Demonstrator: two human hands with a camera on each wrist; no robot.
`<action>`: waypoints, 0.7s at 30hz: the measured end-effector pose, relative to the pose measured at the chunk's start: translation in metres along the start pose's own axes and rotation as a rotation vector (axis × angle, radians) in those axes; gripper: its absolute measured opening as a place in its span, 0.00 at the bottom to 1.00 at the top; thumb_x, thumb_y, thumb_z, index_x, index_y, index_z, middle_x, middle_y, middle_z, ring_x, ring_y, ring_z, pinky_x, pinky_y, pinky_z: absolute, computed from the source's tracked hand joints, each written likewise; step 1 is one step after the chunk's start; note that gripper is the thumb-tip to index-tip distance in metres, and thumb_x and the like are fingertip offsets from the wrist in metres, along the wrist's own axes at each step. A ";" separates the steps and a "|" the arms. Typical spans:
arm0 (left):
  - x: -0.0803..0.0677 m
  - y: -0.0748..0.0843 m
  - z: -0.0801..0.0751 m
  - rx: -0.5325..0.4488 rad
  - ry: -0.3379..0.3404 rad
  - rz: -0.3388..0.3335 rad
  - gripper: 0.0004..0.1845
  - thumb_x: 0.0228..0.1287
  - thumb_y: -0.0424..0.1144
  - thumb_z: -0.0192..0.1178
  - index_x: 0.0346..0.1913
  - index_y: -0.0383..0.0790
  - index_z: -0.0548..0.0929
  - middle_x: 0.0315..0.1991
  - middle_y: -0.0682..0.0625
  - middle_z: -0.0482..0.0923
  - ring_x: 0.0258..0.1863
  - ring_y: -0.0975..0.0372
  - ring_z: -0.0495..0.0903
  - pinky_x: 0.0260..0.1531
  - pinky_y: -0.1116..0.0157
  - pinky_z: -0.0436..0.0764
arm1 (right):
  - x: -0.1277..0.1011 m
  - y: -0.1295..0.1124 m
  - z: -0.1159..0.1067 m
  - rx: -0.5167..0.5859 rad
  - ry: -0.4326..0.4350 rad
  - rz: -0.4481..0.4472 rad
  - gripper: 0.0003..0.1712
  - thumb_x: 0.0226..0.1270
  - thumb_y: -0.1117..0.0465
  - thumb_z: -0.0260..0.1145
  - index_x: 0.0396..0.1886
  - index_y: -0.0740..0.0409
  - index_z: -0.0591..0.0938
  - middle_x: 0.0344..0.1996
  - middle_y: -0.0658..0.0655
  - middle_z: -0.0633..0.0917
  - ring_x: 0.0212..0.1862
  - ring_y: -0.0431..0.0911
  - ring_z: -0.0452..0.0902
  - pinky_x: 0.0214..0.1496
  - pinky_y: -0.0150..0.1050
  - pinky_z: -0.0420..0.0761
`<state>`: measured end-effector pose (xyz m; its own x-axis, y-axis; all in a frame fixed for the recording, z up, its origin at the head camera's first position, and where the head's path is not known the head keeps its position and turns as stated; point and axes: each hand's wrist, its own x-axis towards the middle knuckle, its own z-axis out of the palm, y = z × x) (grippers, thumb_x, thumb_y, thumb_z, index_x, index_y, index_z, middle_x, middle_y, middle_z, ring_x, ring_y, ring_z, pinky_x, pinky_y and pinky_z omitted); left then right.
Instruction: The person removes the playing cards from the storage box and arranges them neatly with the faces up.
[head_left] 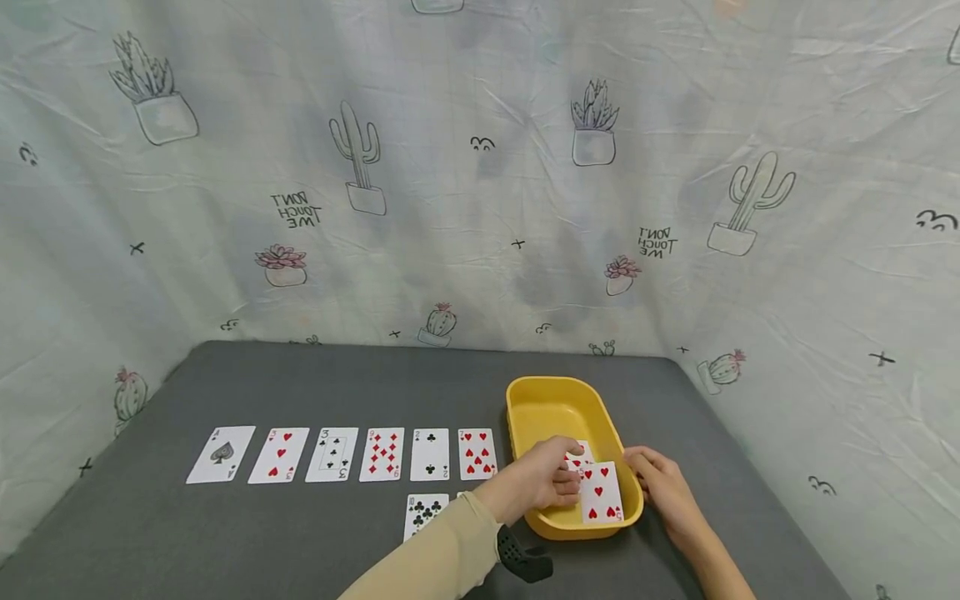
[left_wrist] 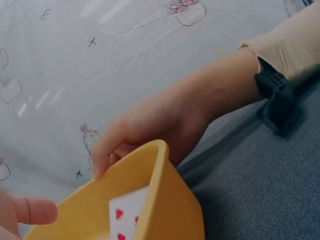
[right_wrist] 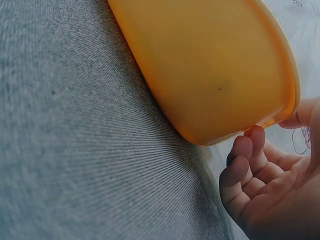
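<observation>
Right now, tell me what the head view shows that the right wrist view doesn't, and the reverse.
Only the head view shows the row of face-up cards on the grey table, another card nearer the person, the left hand pinching a heart card over the yellow tray, and the cactus-print cloth. Only the right wrist view shows the tray's outer underside close up, with the right hand and its curled fingertips at the rim. Both show tray, table and right hand.

Smooth yellow plastic tray [head_left: 525,417] on matt grey woven cloth [head_left: 300,542].
</observation>
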<state>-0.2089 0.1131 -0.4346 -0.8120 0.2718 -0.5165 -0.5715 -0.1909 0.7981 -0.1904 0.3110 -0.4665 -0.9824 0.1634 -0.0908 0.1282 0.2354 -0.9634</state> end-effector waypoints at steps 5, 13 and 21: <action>-0.001 0.001 0.000 0.046 -0.010 0.022 0.29 0.65 0.40 0.61 0.58 0.19 0.66 0.42 0.32 0.75 0.47 0.41 0.79 0.55 0.41 0.73 | -0.001 -0.002 0.000 -0.015 0.003 0.009 0.17 0.74 0.58 0.57 0.48 0.70 0.79 0.36 0.58 0.80 0.32 0.45 0.77 0.28 0.34 0.78; -0.002 0.001 0.001 -0.044 -0.049 -0.006 0.30 0.64 0.39 0.60 0.56 0.15 0.65 0.47 0.29 0.73 0.50 0.34 0.77 0.55 0.37 0.71 | 0.000 -0.003 -0.001 -0.014 -0.014 0.007 0.18 0.75 0.58 0.55 0.49 0.71 0.79 0.37 0.60 0.81 0.32 0.45 0.78 0.28 0.33 0.77; -0.003 0.003 0.002 -0.059 -0.045 0.004 0.21 0.65 0.38 0.57 0.52 0.22 0.73 0.45 0.33 0.75 0.47 0.43 0.80 0.53 0.47 0.78 | 0.003 -0.002 -0.001 -0.005 -0.019 0.009 0.19 0.75 0.57 0.56 0.50 0.71 0.78 0.37 0.60 0.81 0.33 0.46 0.79 0.30 0.35 0.79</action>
<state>-0.2077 0.1133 -0.4298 -0.8089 0.3126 -0.4980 -0.5755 -0.2470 0.7796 -0.1930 0.3122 -0.4640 -0.9836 0.1469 -0.1042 0.1376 0.2390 -0.9612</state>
